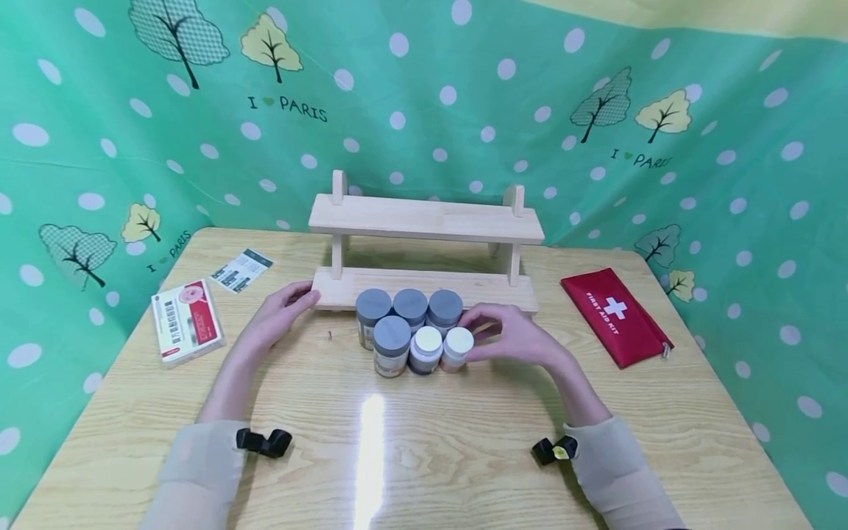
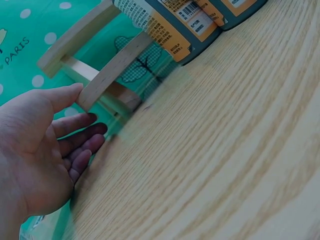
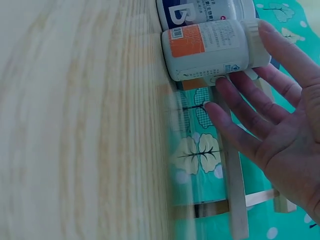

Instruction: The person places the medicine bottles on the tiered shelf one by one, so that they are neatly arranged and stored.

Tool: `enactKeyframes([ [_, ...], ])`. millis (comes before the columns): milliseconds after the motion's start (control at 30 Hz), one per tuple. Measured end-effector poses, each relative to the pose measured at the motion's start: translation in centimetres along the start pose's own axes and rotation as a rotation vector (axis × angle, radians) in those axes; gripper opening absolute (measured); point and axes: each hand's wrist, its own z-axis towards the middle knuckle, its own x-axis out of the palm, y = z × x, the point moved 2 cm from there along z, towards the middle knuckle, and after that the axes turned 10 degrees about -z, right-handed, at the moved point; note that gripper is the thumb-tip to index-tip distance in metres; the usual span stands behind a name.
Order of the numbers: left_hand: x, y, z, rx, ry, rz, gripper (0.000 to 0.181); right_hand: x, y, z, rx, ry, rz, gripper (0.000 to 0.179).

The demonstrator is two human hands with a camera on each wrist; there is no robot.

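My left hand (image 1: 280,319) is at the left end of the lower board of a wooden two-tier shelf (image 1: 424,217), thumb tip against the board's end, other fingers loosely bent below. In front of the shelf, several grey-lidded bottles (image 1: 391,338) and two white-capped ones stand close together. On the group's right side, my right hand (image 1: 506,335) holds the small white bottle (image 3: 210,50) with an orange label. Its thumb lies at the white cap and its fingers reach behind. A blue-and-white bottle (image 3: 200,12) stands right beside that one.
A white-and-red medicine box (image 1: 188,322) and a printed card (image 1: 241,271) lie on the left side of the wooden table (image 1: 318,456). At the right lies a red first aid kit pouch (image 1: 616,316). Green dotted cloth (image 1: 424,96) hangs behind the table.
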Motion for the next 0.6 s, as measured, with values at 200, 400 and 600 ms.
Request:
enactKeyframes([
  [200, -0.04, -0.04, -0.04, 0.005, -0.001, 0.01, 0.08, 0.04, 0.16, 0.06, 0.008, -0.001, -0.009, 0.043],
  [400, -0.03, -0.11, 0.01, 0.003, 0.0, 0.003, 0.081, 0.15, 0.44, 0.15, 0.013, -0.013, -0.022, 0.043],
  [600, -0.04, -0.05, -0.02, 0.007, -0.001, 0.01, 0.081, 0.1, 0.35, 0.04, 0.004, -0.025, -0.036, 0.039],
])
